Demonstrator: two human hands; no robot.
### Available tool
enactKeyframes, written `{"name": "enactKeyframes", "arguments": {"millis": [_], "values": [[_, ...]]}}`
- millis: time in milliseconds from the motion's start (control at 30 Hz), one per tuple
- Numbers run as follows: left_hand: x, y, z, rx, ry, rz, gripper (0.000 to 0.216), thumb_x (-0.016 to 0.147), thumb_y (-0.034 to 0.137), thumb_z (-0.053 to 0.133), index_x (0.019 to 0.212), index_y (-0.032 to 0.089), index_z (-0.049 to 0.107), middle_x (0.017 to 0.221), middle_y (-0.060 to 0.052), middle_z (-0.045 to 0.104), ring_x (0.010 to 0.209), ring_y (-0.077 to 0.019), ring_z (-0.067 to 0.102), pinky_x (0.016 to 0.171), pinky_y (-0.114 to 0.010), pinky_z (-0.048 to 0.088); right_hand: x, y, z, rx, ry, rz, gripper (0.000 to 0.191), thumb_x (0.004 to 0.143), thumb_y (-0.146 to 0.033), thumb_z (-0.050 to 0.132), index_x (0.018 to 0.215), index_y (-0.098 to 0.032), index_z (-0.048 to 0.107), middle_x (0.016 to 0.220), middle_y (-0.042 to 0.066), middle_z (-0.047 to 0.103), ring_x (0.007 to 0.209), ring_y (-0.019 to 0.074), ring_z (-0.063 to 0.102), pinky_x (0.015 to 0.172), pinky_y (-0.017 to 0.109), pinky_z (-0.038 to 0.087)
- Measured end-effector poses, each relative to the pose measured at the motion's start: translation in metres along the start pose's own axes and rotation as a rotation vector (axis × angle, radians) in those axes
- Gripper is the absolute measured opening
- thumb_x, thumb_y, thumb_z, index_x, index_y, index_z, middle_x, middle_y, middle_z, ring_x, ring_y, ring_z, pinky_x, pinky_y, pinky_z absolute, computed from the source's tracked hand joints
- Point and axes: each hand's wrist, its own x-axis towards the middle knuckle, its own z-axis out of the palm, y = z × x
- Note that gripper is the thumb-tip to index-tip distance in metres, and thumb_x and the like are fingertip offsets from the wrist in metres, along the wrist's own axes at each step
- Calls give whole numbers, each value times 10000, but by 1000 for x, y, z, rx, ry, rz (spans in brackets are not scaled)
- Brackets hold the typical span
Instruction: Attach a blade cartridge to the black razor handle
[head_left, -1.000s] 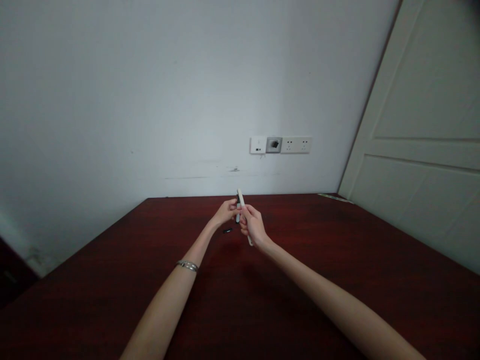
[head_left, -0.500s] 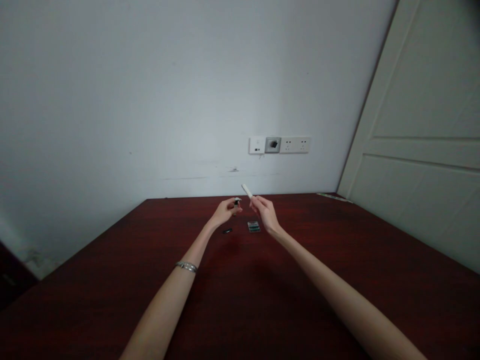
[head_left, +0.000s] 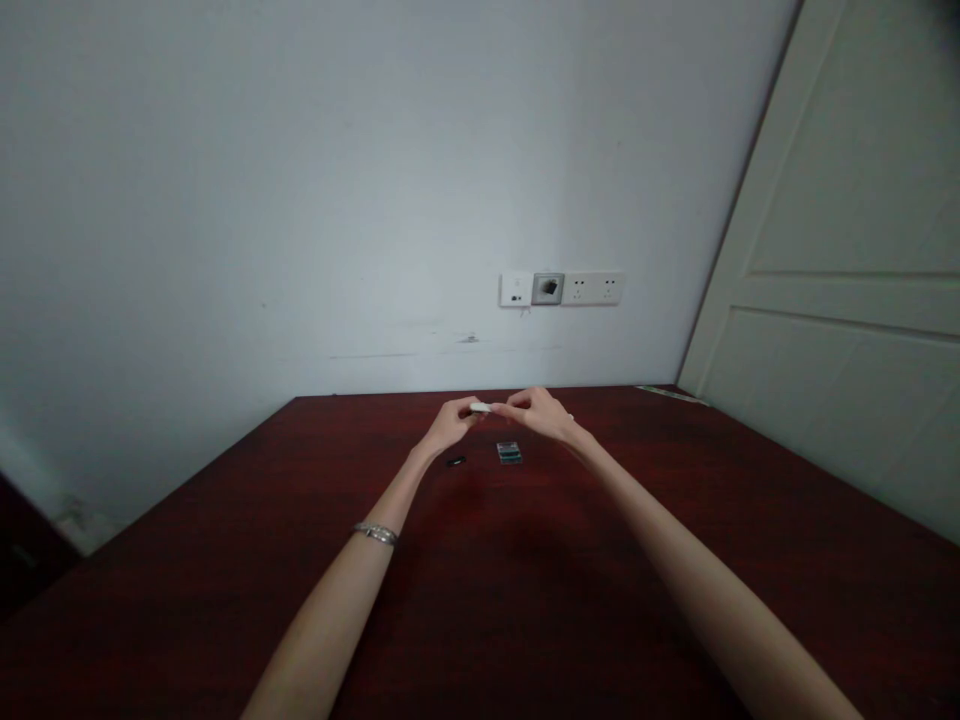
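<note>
My two hands meet above the far middle of a dark red table point(head_left: 525, 600). A slim white stick-like object point(head_left: 481, 407) lies level between them. My right hand point(head_left: 541, 413) pinches one end of it, and my left hand point(head_left: 451, 425) is closed at the other end; whether it still holds the small dark piece seen earlier is hidden. A bracelet point(head_left: 374, 533) sits on my left wrist. Below the hands, a small black piece point(head_left: 455, 461) and a small teal packet point(head_left: 509, 453) lie on the table.
A white wall stands behind the table with a row of sockets point(head_left: 562, 289). A pale door point(head_left: 847, 300) closes off the right side. A thin light strip point(head_left: 670, 394) lies at the table's far right corner.
My right hand pulled the white stick away to the right, uncovering the teal packet, then swung it down level and back to my left hand.
</note>
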Motion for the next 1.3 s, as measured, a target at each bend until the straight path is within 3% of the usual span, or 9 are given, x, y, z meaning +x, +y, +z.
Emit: {"name": "enactKeyframes", "arguments": {"millis": [233, 500, 667, 767, 900, 1133, 1300], "values": [[1, -3, -5, -3, 31, -14, 144, 752, 268, 587, 739, 125, 596, 729, -10, 593, 730, -135, 523, 718, -236, 396, -3, 19, -18, 23, -23, 21, 526, 691, -641, 508, 590, -149, 664, 488, -2, 490, 493, 98, 384, 500, 244, 235], [0, 8, -3, -26, 41, -20, 133, 746, 257, 590, 735, 125, 607, 720, -6, 599, 722, -137, 525, 700, -234, 405, 2, -1, -7, 110, -16, -56, 517, 703, -620, 504, 578, -144, 662, 475, -5, 477, 486, 92, 366, 490, 244, 224], [3, 9, -5, -25, 15, -24, 106, 737, 225, 592, 760, 123, 613, 756, -15, 624, 757, -139, 551, 744, -250, 418, 1, 11, -15, 111, -66, -48, 521, 702, -621, 509, 590, -135, 661, 481, -9, 475, 482, 90, 359, 489, 240, 233], [4, 5, -4, -118, 9, -61, 130, 725, 229, 613, 791, 119, 592, 804, -41, 648, 779, -144, 589, 748, -259, 440, 0, 21, -23, 97, -16, -40, 537, 709, -632, 500, 581, -132, 648, 476, -10, 460, 483, 93, 357, 495, 242, 240], [3, 6, -3, -242, 4, -178, 172, 739, 228, 599, 846, 127, 511, 747, -57, 656, 687, -153, 641, 619, -246, 471, 1, 26, -23, 63, 104, -35, 565, 738, -647, 454, 581, -138, 642, 485, -8, 457, 502, 102, 374, 510, 243, 251], [-2, 20, 2, -223, -95, -299, 153, 758, 215, 578, 842, 136, 478, 662, -48, 649, 555, -141, 636, 489, -204, 443, 6, -4, -7, -178, 269, -83, 583, 770, -658, 407, 579, -159, 641, 504, 16, 507, 532, 116, 386, 520, 247, 231], [-3, 25, 3, -246, -122, -275, 167, 760, 224, 583, 855, 135, 478, 690, -58, 657, 592, -145, 643, 513, -211, 457, 13, -8, -1, -226, 253, -117, 599, 775, -674, 387, 583, -170, 647, 498, 24, 512, 521, 119, 377, 524, 248, 222]]}}
